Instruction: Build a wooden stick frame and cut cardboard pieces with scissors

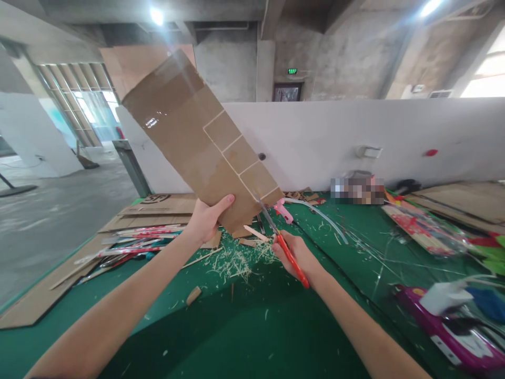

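Observation:
My left hand [209, 220] grips the lower edge of a large brown cardboard piece [185, 137], thumb on its near face. The cardboard is held up at a tilt above the table, with pale lines marking several boxes along its right edge. In my right hand [294, 252] are scissors with red handles [291, 259]. Their blades point up and left and meet the cardboard's lower right part, near the end of a pale line. How far the blades are apart cannot be made out.
Thin shavings [236, 260] lie on the green table [221, 342] below the cardboard. Behind the scissors is a pink glue gun [284, 211] with a black cable. Wrapped sticks [138, 245] and cardboard sheets are at left; a purple power strip [453, 326] is at front right.

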{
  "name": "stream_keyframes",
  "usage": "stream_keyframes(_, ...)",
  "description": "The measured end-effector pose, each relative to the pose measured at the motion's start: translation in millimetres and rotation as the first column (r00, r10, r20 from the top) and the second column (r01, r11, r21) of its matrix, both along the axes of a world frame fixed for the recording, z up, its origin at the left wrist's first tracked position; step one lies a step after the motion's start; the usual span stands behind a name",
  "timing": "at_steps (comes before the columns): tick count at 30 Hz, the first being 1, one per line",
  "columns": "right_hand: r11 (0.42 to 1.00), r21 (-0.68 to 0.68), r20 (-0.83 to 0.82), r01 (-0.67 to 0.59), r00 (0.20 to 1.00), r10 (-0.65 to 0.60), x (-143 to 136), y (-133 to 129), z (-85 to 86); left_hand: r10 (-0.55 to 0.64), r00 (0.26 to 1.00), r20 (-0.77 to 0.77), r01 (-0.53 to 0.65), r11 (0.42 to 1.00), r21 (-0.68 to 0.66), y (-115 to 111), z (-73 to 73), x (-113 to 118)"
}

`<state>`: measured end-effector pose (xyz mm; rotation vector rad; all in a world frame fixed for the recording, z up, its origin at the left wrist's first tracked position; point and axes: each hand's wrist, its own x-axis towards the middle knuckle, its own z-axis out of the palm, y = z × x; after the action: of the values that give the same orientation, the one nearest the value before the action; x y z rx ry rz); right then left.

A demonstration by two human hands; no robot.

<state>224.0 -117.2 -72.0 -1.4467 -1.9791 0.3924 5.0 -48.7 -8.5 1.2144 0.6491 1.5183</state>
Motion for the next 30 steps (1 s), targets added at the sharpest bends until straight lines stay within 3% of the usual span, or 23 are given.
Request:
stream_keyframes(7,1.0,-0.025,0.082,-0.015,0.996,0.017,2.5,5.3,-12.8,0.029,0.999,-0.031,-0.027,0.998,0.053,2.1,0.8,-5.3)
stream_keyframes(14,0.997,-0.005,0.071,-0.079,0.994,0.079,4.9,4.9,-12.8,0.049,0.999,-0.018,-0.047,0.996,0.074,1.0,0.4,-2.2)
stream_keyframes(30,0.998,0.065,0.061,-0.001,0.998,-0.003,2.0,9.4,-13.7,0.056,0.997,-0.047,-0.051,0.992,0.115,-1.5,4.8,-4.9)
